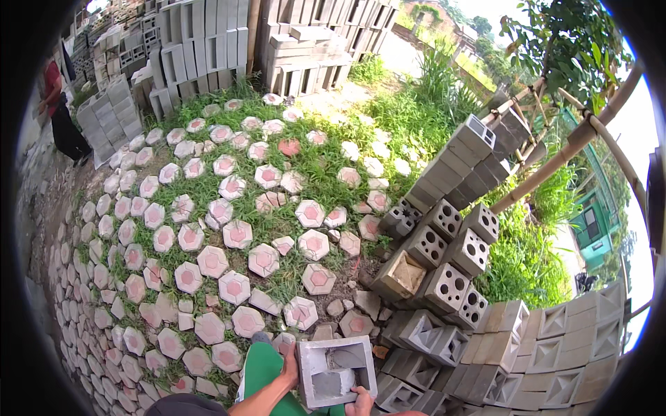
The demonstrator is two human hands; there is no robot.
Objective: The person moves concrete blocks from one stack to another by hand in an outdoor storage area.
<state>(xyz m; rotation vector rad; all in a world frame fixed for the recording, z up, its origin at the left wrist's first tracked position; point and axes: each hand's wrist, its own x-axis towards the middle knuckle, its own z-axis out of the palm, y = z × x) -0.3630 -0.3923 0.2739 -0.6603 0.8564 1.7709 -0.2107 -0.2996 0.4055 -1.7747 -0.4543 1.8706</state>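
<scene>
While left fingers (290, 353) and right fingers (361, 398) grasp it, grey block (331, 385) shows squarish rim (slanted recesses inside).

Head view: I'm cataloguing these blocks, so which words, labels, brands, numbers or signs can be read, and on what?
None can be read.
Hollow grey block, held by the left hand and right hand: no lettering visible.
Hexagonal pavers and stacked blocks: none discernible.
Green structure, far right: too small to tell.
</scene>
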